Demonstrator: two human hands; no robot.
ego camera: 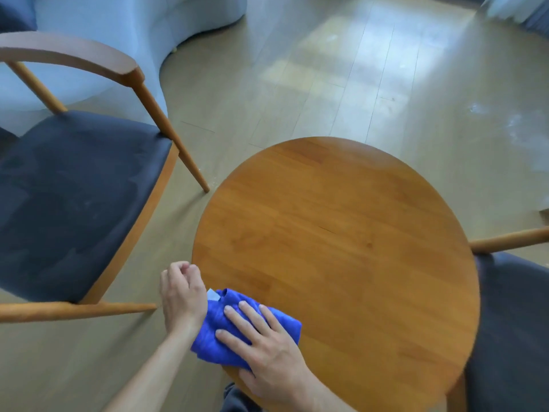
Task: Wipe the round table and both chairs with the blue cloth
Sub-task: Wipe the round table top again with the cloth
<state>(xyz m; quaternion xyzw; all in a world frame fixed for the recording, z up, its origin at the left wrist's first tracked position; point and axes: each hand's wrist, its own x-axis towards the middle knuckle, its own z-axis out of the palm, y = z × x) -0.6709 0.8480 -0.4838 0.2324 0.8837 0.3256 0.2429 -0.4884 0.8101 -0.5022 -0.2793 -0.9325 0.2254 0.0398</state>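
Note:
The round wooden table (341, 233) fills the middle of the view. A folded blue cloth (214, 331) with a small white tag lies on its near left edge. My right hand (267, 349) presses flat on the cloth, fingers straight and spread. My left hand (181, 289) hovers at the table's left rim just beside the cloth, fingers curled, holding nothing that I can see. One wooden chair with a dark seat (68, 203) stands to the left. The second chair's dark seat (511, 322) shows at the right, partly under the table edge.
A pale blue curved sofa (118, 34) stands behind the left chair. Light wooden floor (356, 84) stretches beyond the table, with whitish smudges at the far right. A wooden chair rail (74, 310) runs low at the left near my left arm.

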